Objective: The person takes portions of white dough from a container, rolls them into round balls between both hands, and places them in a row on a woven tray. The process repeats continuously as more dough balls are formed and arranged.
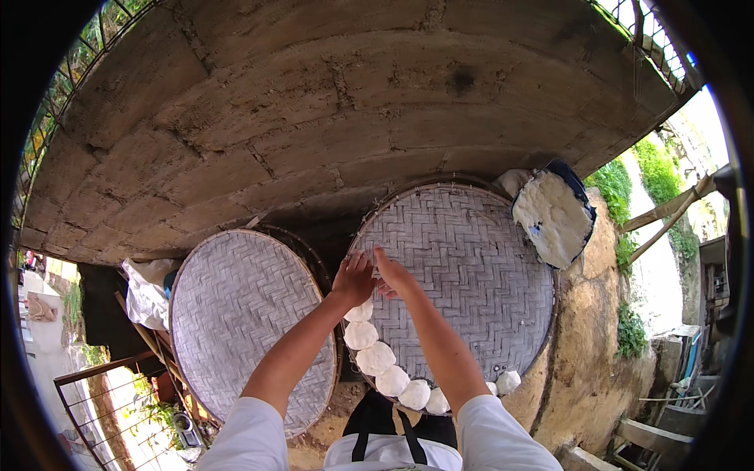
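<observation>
Several round, flattened white dough patties (pixel 375 359) lie in a curved row along the near left rim of the large woven bamboo tray (pixel 479 259). My left hand (pixel 355 278) reaches over the tray's left edge, fingers stretched forward, just beyond the last patty (pixel 360 311) of the row. Close beside it is my right hand (pixel 394 276), palm turned toward the left hand, thumb raised and fingers extended. Nothing shows in either hand, though what lies under the left palm is hidden. At the tray's far right stands a dark blue basin (pixel 587 196) filled with white dough (pixel 554 216).
A second woven tray (pixel 243 322) leans at the left, its rim near the first. Behind both rises a block wall (pixel 330 102). A white sack (pixel 148 292) sits beside the left tray, and a metal grille (pixel 102 400) stands lower left. Rough ground (pixel 605 330) slopes at the right.
</observation>
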Demonstrator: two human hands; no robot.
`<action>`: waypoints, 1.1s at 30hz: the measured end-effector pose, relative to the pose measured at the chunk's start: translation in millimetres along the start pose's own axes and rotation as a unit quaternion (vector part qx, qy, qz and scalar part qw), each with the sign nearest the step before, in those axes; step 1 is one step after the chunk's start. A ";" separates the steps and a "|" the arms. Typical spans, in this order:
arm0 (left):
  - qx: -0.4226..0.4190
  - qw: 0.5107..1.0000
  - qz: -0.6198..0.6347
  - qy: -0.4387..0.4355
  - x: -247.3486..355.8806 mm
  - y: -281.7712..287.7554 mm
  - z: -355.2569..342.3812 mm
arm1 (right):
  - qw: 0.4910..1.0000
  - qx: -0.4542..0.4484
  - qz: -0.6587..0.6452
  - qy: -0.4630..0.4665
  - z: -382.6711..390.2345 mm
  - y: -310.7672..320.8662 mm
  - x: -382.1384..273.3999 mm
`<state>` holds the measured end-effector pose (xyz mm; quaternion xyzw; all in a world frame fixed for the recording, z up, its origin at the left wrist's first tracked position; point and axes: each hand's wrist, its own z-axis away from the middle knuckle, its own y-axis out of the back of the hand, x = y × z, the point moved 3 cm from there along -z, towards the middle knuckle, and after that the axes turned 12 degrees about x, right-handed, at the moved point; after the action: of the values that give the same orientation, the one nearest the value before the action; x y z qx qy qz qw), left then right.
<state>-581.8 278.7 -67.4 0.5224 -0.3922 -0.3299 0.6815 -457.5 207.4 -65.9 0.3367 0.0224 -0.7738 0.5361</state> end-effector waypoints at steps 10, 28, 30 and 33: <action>0.036 0.993 0.071 0.084 -7.3 24.7 15.0 | 0.951 0.148 -0.192 0.189 11.9 -50.6 23.9; 0.117 0.789 0.554 0.238 246.7 12.5 39.3 | 0.881 0.301 0.056 0.361 13.4 362.0 133.8; 0.088 0.768 0.590 0.232 306.5 -3.8 16.3 | 0.833 0.380 0.130 0.380 -14.5 454.8 134.4; 0.022 0.723 0.641 0.258 390.4 -28.8 -11.2 | 0.759 0.451 0.288 0.371 -61.8 548.0 122.0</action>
<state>-387.8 -58.5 -22.9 0.2262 -0.4499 0.3414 0.7937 12.0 -100.0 -1.3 0.7911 -0.2302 -0.3178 0.4692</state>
